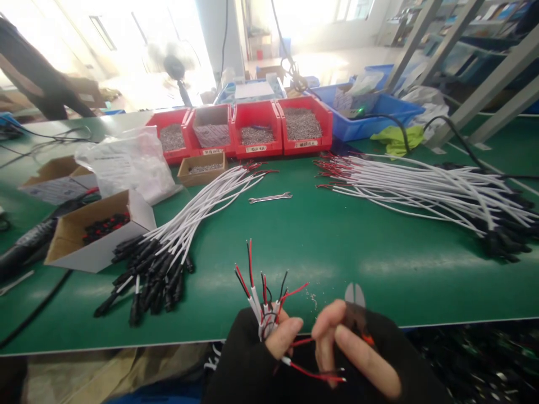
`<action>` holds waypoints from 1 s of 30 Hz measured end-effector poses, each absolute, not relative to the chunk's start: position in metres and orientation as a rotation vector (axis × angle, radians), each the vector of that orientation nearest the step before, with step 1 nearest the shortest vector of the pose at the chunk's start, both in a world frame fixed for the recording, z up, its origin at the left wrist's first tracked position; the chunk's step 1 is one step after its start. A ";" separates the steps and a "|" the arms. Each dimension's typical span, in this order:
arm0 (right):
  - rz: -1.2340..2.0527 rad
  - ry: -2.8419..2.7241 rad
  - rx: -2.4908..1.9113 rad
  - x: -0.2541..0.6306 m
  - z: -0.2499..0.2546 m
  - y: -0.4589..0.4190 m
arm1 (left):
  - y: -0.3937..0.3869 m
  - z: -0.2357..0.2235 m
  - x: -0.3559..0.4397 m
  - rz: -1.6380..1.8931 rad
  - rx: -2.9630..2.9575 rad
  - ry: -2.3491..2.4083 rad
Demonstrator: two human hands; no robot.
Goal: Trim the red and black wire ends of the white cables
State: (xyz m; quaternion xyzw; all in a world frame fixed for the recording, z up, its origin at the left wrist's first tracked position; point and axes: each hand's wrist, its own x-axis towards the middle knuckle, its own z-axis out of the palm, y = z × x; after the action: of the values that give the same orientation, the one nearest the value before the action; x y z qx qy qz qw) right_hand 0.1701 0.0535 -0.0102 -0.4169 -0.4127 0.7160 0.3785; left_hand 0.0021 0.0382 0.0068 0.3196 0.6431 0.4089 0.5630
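My left hand [283, 338] is closed around a small bunch of white cables [266, 322]. Their stripped red and black wire ends fan upward, while another cable end [315, 373] points right, below the thumb. Close beside it, my right hand [351, 348] has a pair of wire cutters [356, 297] tucked in it, jaws pointing up and a bit of orange handle showing. Its thumb and forefinger are near a red wire [302, 341]; whether they touch it I cannot tell. The hand is slightly blurred.
White cables with black connectors lie in a left pile [202, 202] and a right pile [421, 188]. Between them is an open-ended wrench [270, 198]. Red bins [305, 147] of small metal parts line the back, near a blue crate [357, 129]. A cardboard box [84, 255] stands left.
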 end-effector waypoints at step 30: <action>1.566 -1.201 -1.343 0.158 0.002 0.067 | 0.033 -0.008 0.001 0.903 0.736 1.422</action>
State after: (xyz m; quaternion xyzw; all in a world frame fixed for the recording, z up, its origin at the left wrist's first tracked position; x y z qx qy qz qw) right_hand 0.1584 0.0671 0.0022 -0.5231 -0.4678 0.6098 0.3684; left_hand 0.0009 0.0326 -0.0076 0.3182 0.6150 0.3905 0.6067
